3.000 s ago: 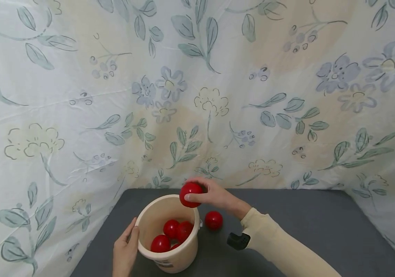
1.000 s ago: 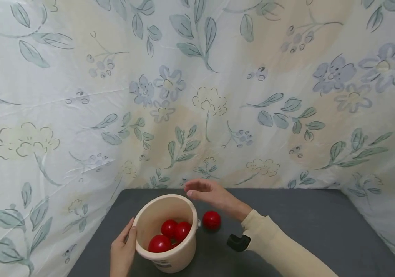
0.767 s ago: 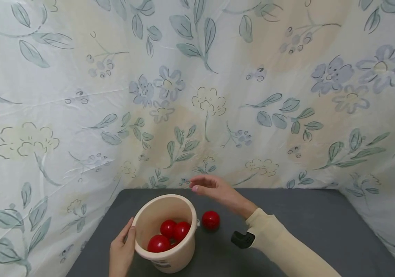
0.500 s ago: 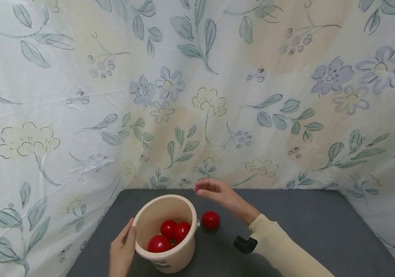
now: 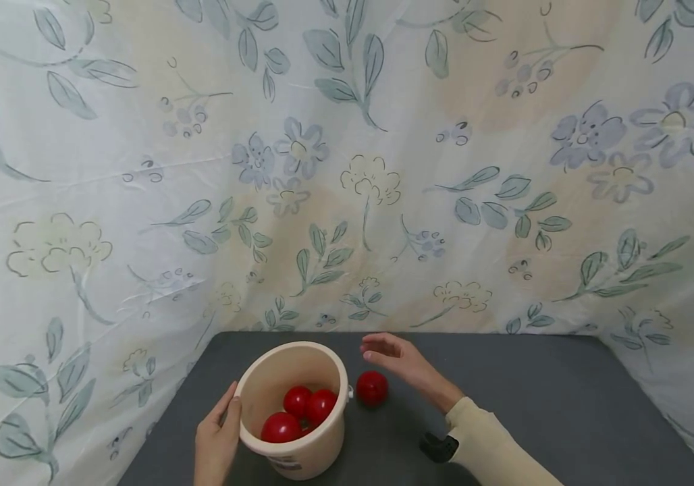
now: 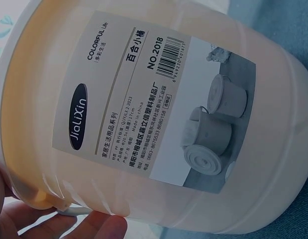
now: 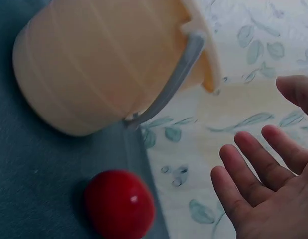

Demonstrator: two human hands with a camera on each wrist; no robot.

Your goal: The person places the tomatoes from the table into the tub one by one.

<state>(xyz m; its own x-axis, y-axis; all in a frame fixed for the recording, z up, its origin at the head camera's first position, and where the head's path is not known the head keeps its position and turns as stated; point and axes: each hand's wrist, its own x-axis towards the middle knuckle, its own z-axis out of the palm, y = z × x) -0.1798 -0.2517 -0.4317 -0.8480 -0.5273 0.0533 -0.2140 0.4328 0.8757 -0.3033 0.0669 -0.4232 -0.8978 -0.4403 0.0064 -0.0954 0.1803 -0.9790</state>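
Observation:
A cream plastic bucket (image 5: 313, 461) leans on the table, mouth turned up toward me. Inside lie several shiny red round things (image 5: 281, 428) that look like tomatoes. My left hand (image 5: 218, 435) grips the bucket's left rim; in the left wrist view its fingers (image 6: 106, 228) curl by the rim and handle, beside the printed label (image 6: 154, 104). One more red tomato-like thing (image 5: 372, 389) sits on the table right of the bucket. My right hand (image 5: 404, 364) hovers above and just right of it, holding nothing, fingers loosely spread in the right wrist view.
The dark grey table (image 5: 535, 398) reaches back to a floral curtain (image 5: 347, 202), which also runs along the left and right sides. A grey handle (image 7: 176, 74) hangs on the bucket's side. A black device (image 5: 438, 447) is strapped at my right wrist.
My right hand has let go of a red tomato-like thing at the bucket's mouth, then moved right and down toward the one on the table. My left hand stays on the rim.

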